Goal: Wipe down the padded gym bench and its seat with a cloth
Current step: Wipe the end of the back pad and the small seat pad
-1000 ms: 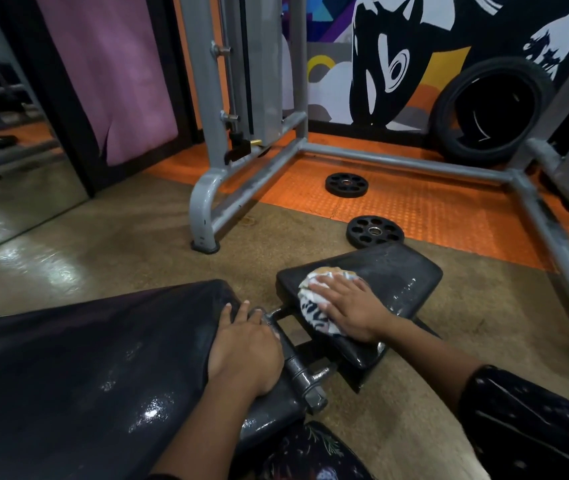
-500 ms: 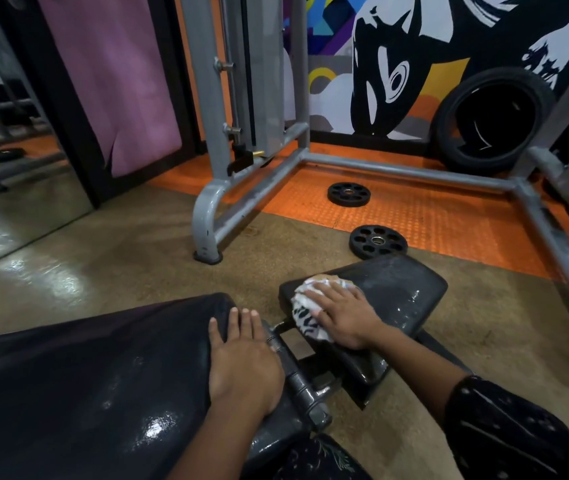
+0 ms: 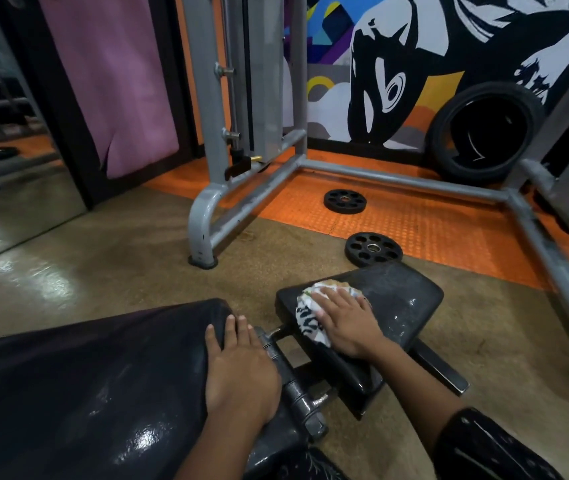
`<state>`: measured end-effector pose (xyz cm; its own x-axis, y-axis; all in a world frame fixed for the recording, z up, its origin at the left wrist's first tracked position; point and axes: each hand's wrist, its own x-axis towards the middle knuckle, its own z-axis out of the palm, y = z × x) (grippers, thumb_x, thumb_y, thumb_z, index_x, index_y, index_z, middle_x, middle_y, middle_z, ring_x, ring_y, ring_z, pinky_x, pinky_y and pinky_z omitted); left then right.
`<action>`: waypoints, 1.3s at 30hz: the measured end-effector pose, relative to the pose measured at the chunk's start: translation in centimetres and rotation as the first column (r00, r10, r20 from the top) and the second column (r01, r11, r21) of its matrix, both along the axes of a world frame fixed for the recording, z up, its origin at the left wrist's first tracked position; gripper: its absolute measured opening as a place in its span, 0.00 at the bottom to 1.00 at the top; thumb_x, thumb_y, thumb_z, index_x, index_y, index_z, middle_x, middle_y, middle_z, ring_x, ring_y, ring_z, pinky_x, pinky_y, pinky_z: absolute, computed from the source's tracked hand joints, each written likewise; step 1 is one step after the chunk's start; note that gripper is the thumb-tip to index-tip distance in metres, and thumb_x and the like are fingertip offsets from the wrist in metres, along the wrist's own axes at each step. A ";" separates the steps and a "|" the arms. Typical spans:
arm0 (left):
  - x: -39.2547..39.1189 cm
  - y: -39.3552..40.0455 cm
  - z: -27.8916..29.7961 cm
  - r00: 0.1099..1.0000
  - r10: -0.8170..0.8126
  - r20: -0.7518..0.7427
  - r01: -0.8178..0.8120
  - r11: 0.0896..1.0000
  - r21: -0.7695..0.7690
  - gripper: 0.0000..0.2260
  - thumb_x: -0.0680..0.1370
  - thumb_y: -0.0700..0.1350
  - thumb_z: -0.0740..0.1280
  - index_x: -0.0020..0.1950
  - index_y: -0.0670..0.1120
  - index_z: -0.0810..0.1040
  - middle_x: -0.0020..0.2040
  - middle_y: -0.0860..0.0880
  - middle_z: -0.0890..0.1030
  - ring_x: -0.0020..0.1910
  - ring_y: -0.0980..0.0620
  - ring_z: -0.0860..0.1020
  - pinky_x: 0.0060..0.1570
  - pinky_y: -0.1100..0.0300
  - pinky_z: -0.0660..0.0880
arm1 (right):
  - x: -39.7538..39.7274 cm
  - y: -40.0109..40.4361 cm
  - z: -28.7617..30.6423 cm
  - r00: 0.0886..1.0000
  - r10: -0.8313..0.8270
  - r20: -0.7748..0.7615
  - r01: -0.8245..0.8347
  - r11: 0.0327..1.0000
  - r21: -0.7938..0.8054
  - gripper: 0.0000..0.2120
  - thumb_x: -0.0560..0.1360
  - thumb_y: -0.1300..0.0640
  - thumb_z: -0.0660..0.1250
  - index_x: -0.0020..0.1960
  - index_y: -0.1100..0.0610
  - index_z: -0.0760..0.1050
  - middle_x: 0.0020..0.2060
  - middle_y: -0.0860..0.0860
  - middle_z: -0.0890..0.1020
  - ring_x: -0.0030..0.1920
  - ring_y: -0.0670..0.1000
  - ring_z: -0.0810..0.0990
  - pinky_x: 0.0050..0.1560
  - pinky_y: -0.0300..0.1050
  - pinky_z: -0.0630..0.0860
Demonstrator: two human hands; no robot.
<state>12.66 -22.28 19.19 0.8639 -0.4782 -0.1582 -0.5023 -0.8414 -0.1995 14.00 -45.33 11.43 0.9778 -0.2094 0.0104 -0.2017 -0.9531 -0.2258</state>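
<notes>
- The right hand (image 3: 343,323) lies flat on a crumpled patterned cloth (image 3: 310,315) and presses it on the seat pad (image 3: 397,296), near the end of the seat that faces the long pad; the fingers are almost straight, not closed around the cloth.
- The left hand (image 3: 239,372) rests with flat fingers on the end of the long bench pad (image 3: 85,375), just beside the metal hinge (image 3: 293,382) that joins the two pads. It holds nothing.
- The cloth looks soft, thin and light. I think it will bunch and slip under the palm, so a flat, wide press in the middle of it is a good hold.
- Both pads are black, shiny and smooth, probably vinyl over foam. They should give a little under pressure and let the cloth slide easily.
- The far part of the seat is not yet under the cloth; the long pad shows wet-looking reflections.
- Two weight plates (image 3: 373,249) lie on the floor behind the seat, apart from it.
</notes>
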 end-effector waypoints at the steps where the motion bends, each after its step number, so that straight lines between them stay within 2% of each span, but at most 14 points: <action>1: 0.1 0.1 0.0 1.000 0.003 0.001 -0.003 1.000 -0.003 0.26 0.81 0.49 0.44 0.76 0.38 0.44 0.78 0.41 0.43 0.76 0.42 0.41 0.71 0.37 0.40 | 1.0 -0.1 0.2 0.998 -0.060 -0.009 0.060 0.998 0.001 0.23 0.81 0.42 0.43 0.76 0.41 0.52 0.77 0.44 0.56 0.77 0.51 0.50 0.73 0.57 0.45; 5: 0.4 0.0 0.0 1.000 0.010 0.001 -0.010 1.000 0.000 0.26 0.81 0.49 0.44 0.76 0.38 0.44 0.78 0.41 0.43 0.76 0.42 0.40 0.71 0.37 0.40 | 5.7 2.2 0.6 0.981 -0.157 -0.117 0.158 0.987 0.003 0.27 0.80 0.40 0.44 0.76 0.46 0.54 0.77 0.48 0.55 0.77 0.55 0.48 0.72 0.63 0.41; 10: 0.6 -0.8 0.4 1.000 0.009 -0.001 -0.009 1.000 0.000 0.27 0.81 0.49 0.46 0.76 0.37 0.44 0.78 0.40 0.43 0.76 0.42 0.40 0.71 0.37 0.40 | 3.8 1.8 1.0 0.990 0.108 -0.091 -0.117 0.987 -0.106 0.25 0.81 0.40 0.46 0.77 0.42 0.49 0.78 0.45 0.52 0.77 0.53 0.46 0.73 0.58 0.43; 13: 0.5 -0.7 0.3 1.000 0.005 0.001 -0.005 1.000 0.005 0.27 0.81 0.49 0.45 0.76 0.37 0.44 0.78 0.40 0.44 0.76 0.42 0.41 0.71 0.37 0.40 | 1.0 -0.8 1.0 0.967 0.230 -0.113 -0.240 0.968 -0.080 0.26 0.79 0.36 0.43 0.76 0.39 0.47 0.77 0.44 0.51 0.77 0.51 0.46 0.74 0.56 0.45; 16: 0.4 -0.4 0.0 1.000 0.005 0.001 -0.005 1.000 0.014 0.27 0.81 0.49 0.46 0.76 0.37 0.44 0.78 0.40 0.44 0.76 0.42 0.41 0.71 0.37 0.41 | 1.1 -3.8 0.6 0.991 0.081 -0.110 -0.087 0.995 -0.051 0.25 0.79 0.37 0.42 0.75 0.37 0.50 0.77 0.44 0.54 0.77 0.50 0.49 0.73 0.57 0.47; 18: 0.3 -0.3 -0.1 1.000 0.005 -0.002 -0.004 1.000 0.008 0.27 0.81 0.49 0.46 0.76 0.37 0.45 0.78 0.40 0.44 0.76 0.42 0.41 0.71 0.37 0.41 | 3.0 -3.8 0.8 0.984 -0.110 -0.141 0.100 0.992 -0.078 0.24 0.81 0.41 0.44 0.76 0.42 0.51 0.77 0.46 0.53 0.77 0.53 0.49 0.73 0.60 0.45; 20: 0.3 -0.1 -0.1 1.000 0.010 -0.004 -0.010 1.000 0.000 0.27 0.81 0.49 0.46 0.76 0.38 0.45 0.78 0.41 0.44 0.76 0.42 0.41 0.71 0.37 0.41 | 5.2 -1.7 1.1 0.966 -0.172 -0.195 0.160 0.984 -0.072 0.25 0.81 0.43 0.43 0.77 0.46 0.51 0.78 0.48 0.52 0.77 0.55 0.47 0.72 0.63 0.42; 24: 0.3 0.1 0.1 1.000 0.024 0.010 -0.024 1.000 -0.019 0.26 0.81 0.49 0.46 0.76 0.39 0.46 0.78 0.42 0.44 0.76 0.43 0.41 0.71 0.38 0.40 | 4.7 1.8 0.8 0.987 0.063 -0.149 -0.068 0.997 -0.031 0.25 0.81 0.42 0.44 0.77 0.44 0.51 0.78 0.47 0.52 0.77 0.54 0.46 0.72 0.61 0.40; 26: 0.2 -0.1 0.2 1.000 0.019 0.018 -0.019 1.000 -0.025 0.26 0.81 0.49 0.47 0.76 0.39 0.46 0.78 0.42 0.44 0.76 0.43 0.41 0.71 0.38 0.40 | 2.3 0.0 0.8 0.973 0.213 -0.089 -0.214 0.977 0.005 0.23 0.82 0.43 0.45 0.76 0.41 0.51 0.77 0.44 0.53 0.77 0.50 0.47 0.73 0.57 0.42; 28: 0.2 -0.2 0.2 1.000 0.012 0.019 -0.011 0.999 -0.031 0.26 0.81 0.49 0.47 0.76 0.39 0.46 0.78 0.42 0.44 0.76 0.43 0.41 0.71 0.38 0.40 | 0.7 -3.0 1.0 0.957 0.282 -0.062 -0.279 0.958 0.060 0.22 0.81 0.42 0.46 0.75 0.39 0.54 0.76 0.42 0.57 0.76 0.47 0.50 0.74 0.57 0.46; 30: 0.3 -0.2 0.0 1.000 0.012 0.020 -0.011 0.999 -0.031 0.27 0.81 0.49 0.48 0.76 0.38 0.45 0.78 0.42 0.44 0.76 0.43 0.41 0.71 0.37 0.40 | 1.2 -6.0 1.1 0.981 0.188 -0.048 -0.185 0.981 0.057 0.22 0.81 0.42 0.45 0.74 0.39 0.58 0.75 0.43 0.61 0.75 0.47 0.55 0.73 0.58 0.50; 33: 0.1 -0.1 -0.3 1.000 0.012 0.006 -0.012 1.000 -0.018 0.28 0.81 0.49 0.48 0.76 0.38 0.45 0.78 0.41 0.44 0.76 0.43 0.41 0.71 0.37 0.40 | 4.3 -5.7 1.1 0.985 -0.091 -0.148 0.087 0.996 -0.036 0.22 0.82 0.47 0.48 0.75 0.45 0.58 0.76 0.47 0.60 0.76 0.52 0.55 0.71 0.60 0.50; 35: 0.1 -0.1 -0.3 1.000 0.012 0.002 -0.012 1.000 -0.024 0.28 0.81 0.49 0.48 0.76 0.38 0.44 0.78 0.41 0.44 0.76 0.43 0.41 0.71 0.37 0.40 | 6.6 -2.7 1.3 0.970 -0.134 -0.202 0.121 0.990 -0.076 0.23 0.81 0.48 0.49 0.75 0.49 0.58 0.76 0.50 0.59 0.76 0.56 0.54 0.71 0.64 0.49; 39: 0.2 -0.4 0.1 1.000 0.011 0.023 -0.010 0.999 -0.039 0.27 0.81 0.49 0.45 0.76 0.39 0.45 0.78 0.42 0.45 0.76 0.43 0.42 0.71 0.38 0.40 | 5.7 0.3 1.0 0.985 0.136 -0.109 -0.141 0.989 -0.035 0.22 0.82 0.46 0.46 0.76 0.44 0.56 0.76 0.47 0.58 0.76 0.52 0.52 0.73 0.60 0.46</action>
<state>12.81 -22.68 19.34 0.8721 -0.4745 -0.1197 -0.4890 -0.8540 -0.1777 19.68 -45.02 12.41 0.9933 -0.0734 -0.0890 -0.0877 -0.9818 -0.1687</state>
